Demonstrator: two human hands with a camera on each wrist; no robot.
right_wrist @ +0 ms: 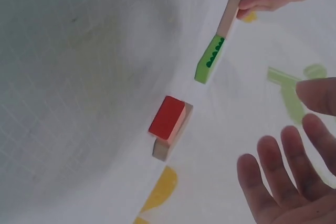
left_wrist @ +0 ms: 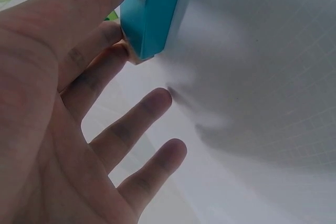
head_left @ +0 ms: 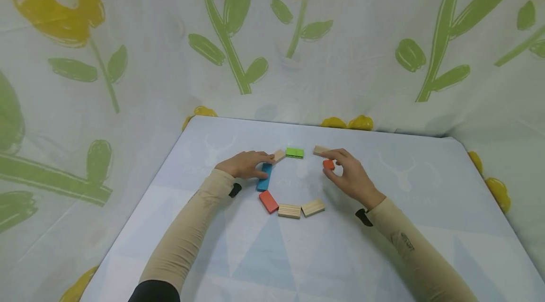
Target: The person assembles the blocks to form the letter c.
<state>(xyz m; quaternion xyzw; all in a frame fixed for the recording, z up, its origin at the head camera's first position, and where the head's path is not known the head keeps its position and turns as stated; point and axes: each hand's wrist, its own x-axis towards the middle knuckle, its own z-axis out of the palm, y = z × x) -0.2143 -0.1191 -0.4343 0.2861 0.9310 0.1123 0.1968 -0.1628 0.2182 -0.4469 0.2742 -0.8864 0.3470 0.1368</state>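
Observation:
My left hand reaches over the blue block, its thumb at the block's near side. Its first fingers touch a plain wooden block at the blue block's far end, and the other fingers stretch out loosely. My right hand is spread around a small red block, thumb and fingers apart from it in the right wrist view. That red block stands close against another wooden block. A green block lies between the two wooden blocks.
Nearer on the pale table, a second red block and two wooden blocks continue the curve of blocks. A flower-printed cloth hangs behind the table's far edge.

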